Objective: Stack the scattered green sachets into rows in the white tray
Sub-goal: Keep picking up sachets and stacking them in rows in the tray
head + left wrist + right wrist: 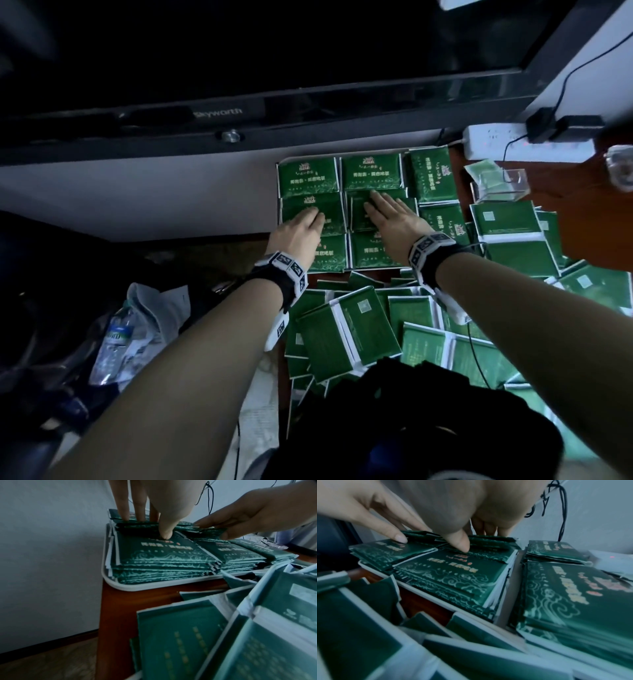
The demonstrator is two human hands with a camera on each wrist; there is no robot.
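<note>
Although many packets were already in order, the work looked to me only about half finished. The biggest part left was the loose pile of green sachets (356,329) on the bench (120,615), which lay behind both wrists and spread out past the right forearm; most of them were face down and crossing each other at many angles. Ahead of that pile stood the white tray (109,580), directly under the fingers, and it was already filled with neat stacks in rows, several sachets high, as the left wrist view showed. Just to the right of the right hand (394,219) two more stacks (433,178) stood turned sideways; whether they were inside the tray I could not tell.

The left hand (301,226) lay flat on the middle stack of the left column, its fingers (122,507) straight and pressing down, gripping nothing. The right hand was also flat with straight fingers (399,537), resting on the middle stack beside it. My judgement was that both hands were pressing and squaring the top sachets, which looked a little crooked there. After this, the scattered pile had yet to be brought over, and the stacks were already higher than the tray's rim.
</note>
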